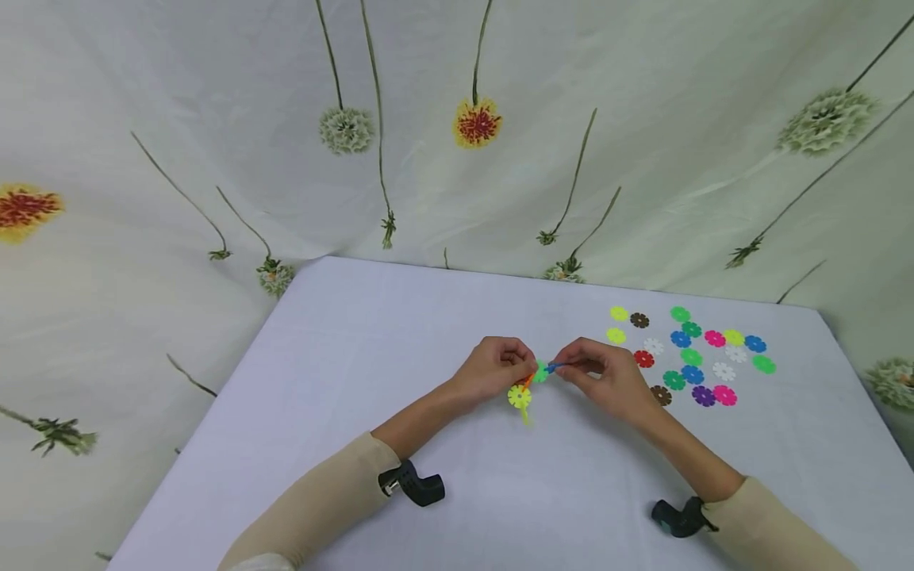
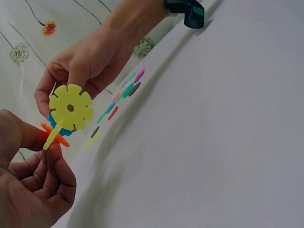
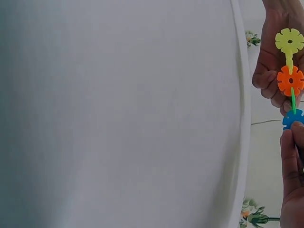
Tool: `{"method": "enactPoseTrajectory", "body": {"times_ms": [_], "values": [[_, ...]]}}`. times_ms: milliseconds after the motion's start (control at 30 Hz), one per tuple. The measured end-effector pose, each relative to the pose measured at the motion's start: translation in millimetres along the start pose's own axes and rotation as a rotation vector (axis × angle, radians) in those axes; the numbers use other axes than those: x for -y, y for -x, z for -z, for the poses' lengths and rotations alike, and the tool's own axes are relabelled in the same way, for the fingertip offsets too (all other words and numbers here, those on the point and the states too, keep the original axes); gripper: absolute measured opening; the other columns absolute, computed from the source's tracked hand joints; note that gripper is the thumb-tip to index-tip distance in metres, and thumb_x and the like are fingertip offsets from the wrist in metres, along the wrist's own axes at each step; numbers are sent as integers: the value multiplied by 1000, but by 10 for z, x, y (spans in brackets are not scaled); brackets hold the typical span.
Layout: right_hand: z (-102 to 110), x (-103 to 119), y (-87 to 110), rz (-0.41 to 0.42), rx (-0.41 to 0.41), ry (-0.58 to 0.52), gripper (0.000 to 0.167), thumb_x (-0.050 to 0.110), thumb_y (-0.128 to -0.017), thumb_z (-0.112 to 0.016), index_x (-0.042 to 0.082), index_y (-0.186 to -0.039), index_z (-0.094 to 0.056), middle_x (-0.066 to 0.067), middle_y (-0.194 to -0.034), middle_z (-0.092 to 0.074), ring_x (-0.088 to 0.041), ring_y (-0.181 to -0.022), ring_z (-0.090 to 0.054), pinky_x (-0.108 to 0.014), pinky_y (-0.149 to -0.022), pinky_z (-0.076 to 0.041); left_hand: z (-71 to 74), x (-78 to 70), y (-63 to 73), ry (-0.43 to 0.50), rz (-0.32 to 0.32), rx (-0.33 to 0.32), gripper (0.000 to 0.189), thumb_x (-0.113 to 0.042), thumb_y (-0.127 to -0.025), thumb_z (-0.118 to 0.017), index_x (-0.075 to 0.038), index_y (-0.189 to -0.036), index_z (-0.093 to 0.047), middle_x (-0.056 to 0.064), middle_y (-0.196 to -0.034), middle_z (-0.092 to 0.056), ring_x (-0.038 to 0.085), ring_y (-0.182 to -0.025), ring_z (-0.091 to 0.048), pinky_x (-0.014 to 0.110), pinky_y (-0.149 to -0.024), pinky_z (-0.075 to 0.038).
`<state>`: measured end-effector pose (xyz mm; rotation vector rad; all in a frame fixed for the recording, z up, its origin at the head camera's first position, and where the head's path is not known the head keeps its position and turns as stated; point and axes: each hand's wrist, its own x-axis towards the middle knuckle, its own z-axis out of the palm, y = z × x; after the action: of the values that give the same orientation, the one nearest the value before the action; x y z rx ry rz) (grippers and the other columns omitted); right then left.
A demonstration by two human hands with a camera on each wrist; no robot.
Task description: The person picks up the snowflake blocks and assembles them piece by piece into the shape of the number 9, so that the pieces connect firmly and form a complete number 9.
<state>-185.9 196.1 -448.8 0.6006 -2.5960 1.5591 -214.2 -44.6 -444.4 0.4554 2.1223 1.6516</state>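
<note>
Over the table, my two hands hold a short chain of notched plastic discs, slotted into each other at angles. My left hand (image 1: 496, 369) pinches the chain near its orange disc (image 3: 290, 80). A yellow disc (image 2: 71, 108) hangs below that hand, with another yellow piece edge-on under it. Between the hands shows a green disc (image 1: 540, 371). Thumb and fingers of my right hand (image 1: 603, 377) pinch a blue disc (image 3: 291, 118), which meets the green one at the chain's other end. Part of the blue disc is hidden by the fingertips.
Loose notched discs lie spread on the white table (image 1: 343, 341) to the right, among them a red disc (image 1: 644, 359), a purple disc (image 1: 703, 396) and a pink disc (image 1: 724, 395). A flower-print cloth (image 1: 414, 182) hangs behind the table's back edge.
</note>
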Motion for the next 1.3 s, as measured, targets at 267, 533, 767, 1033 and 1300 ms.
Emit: {"method": "enactPoseTrajectory", "body": {"times_ms": [267,533,767,1033,1300], "values": [[-65,-22,1,10,5,-11,12,3,-94,-81,11,-103,-78,-6,-95,-80,-11,-84,-78,-20,-80,-62,18,36,5,3,51,-8,16,-14,-104,-70,2,-107,-73,-1,-82,-67,9,-72,-60,19,-70,-51],[-28,-30,41,9,35,-2,13,3,-94,-81,11,-103,-78,-7,-92,-80,-13,-79,-76,-22,-78,-62,-52,59,-16,21,55,14,16,-15,-104,-70,1,-105,-73,-1,-81,-68,9,-72,-61,19,-71,-52],[25,9,46,34,96,12,14,4,-94,-81,13,-103,-77,-3,-94,-80,-8,-83,-74,-22,-82,-63,-32,43,-16,-3,58,99,17,-17,-105,-67,0,-105,-71,0,-82,-67,11,-71,-60,20,-71,-53],[84,39,103,-21,123,80,22,14,-95,-83,15,-115,-74,0,-108,-78,-9,-93,-74,-22,-88,-62,-8,50,1,-27,43,187,16,-16,-107,-63,-2,-109,-70,-2,-84,-67,11,-74,-63,21,-75,-56],[503,-152,152,-155,67,284,33,20,-97,-82,11,-126,-71,-7,-116,-77,-21,-102,-71,-19,-84,-58,174,113,35,-55,79,113,14,-17,-107,-64,-5,-110,-71,-3,-83,-68,12,-75,-61,21,-75,-53]]}}
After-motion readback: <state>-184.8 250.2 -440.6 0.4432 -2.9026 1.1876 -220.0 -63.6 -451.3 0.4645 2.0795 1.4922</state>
